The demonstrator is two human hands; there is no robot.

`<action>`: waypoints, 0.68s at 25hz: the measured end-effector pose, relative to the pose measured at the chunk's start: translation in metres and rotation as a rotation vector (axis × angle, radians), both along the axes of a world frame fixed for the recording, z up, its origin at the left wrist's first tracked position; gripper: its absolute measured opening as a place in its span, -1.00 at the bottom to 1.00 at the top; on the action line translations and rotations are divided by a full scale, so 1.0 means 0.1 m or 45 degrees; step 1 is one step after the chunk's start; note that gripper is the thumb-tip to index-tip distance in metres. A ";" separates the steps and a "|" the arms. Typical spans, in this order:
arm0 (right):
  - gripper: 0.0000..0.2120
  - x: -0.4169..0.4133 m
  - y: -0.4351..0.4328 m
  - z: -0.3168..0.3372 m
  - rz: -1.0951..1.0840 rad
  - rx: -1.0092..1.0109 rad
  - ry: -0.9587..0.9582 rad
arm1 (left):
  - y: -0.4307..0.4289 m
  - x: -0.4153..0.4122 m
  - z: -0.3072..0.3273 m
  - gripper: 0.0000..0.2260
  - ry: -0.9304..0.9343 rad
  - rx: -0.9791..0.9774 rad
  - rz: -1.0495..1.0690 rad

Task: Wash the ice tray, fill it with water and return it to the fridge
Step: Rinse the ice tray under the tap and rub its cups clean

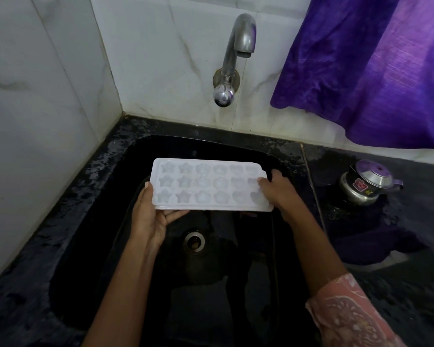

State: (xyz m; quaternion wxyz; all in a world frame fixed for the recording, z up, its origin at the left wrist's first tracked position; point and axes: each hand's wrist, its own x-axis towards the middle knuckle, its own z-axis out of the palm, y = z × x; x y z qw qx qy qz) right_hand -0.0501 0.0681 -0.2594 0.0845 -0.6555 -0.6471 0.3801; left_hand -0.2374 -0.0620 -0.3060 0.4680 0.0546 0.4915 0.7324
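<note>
A white ice tray [208,186] with star- and flower-shaped cups is held level over the black sink [125,156], cups facing up. My left hand [150,216] grips its left end, thumb on the rim and fingers underneath. My right hand [278,191] grips the right end, thumb lying over the edge cups. The steel tap [238,48] juts from the tiled wall above the tray, and no water runs from it. I cannot tell whether the cups hold water.
The sink's drain [194,240] lies below the tray. A wet black counter [376,246] surrounds the sink. A small steel kettle with a purple lid [368,184] stands at the right. A purple cloth [376,71] hangs over the wall above it.
</note>
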 end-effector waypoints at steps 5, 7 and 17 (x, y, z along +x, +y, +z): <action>-0.85 0.17 0.07 -0.20 -0.193 0.042 0.530 | -0.02 -0.07 0.02 -0.77 0.160 0.036 -0.185; -0.79 0.17 0.05 -0.18 -0.210 0.099 0.657 | -0.02 -0.12 0.04 -0.84 0.290 -0.014 -0.169; -0.65 0.24 -0.01 -0.17 -0.134 0.460 0.803 | 0.02 -0.20 -0.04 -0.75 0.813 -0.032 -0.027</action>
